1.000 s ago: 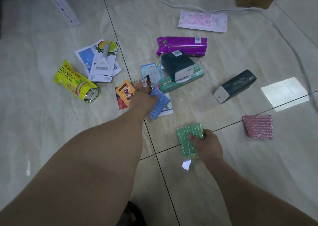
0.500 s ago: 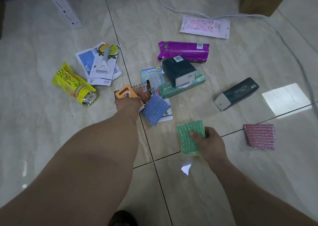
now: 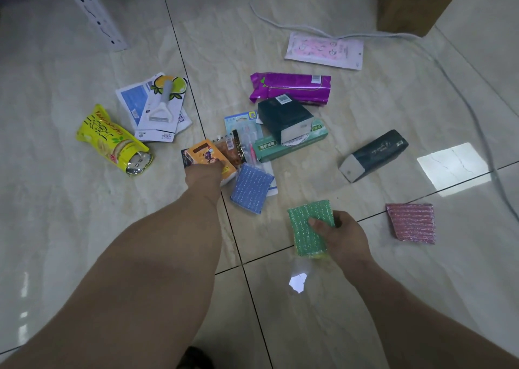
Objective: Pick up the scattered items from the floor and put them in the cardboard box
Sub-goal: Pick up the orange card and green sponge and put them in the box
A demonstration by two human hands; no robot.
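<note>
Clutter rings both hands: right grip [image 3: 341,232] grasps green sponge [image 3: 307,229]; left grip [image 3: 202,175] unclear.

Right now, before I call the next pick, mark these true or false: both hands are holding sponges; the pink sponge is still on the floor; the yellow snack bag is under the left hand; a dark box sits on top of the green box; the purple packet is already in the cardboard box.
1. Both hands hold sponges. False: the right hand grips the green sponge, but the left hand is on the orange packet; the blue sponge lies beside it.
2. The pink sponge lies on the floor. True.
3. The yellow snack bag is under the left hand. False: it lies apart, farther left.
4. A dark box rests on the green box. True.
5. The purple packet is in the cardboard box. False: it lies on the floor.
</note>
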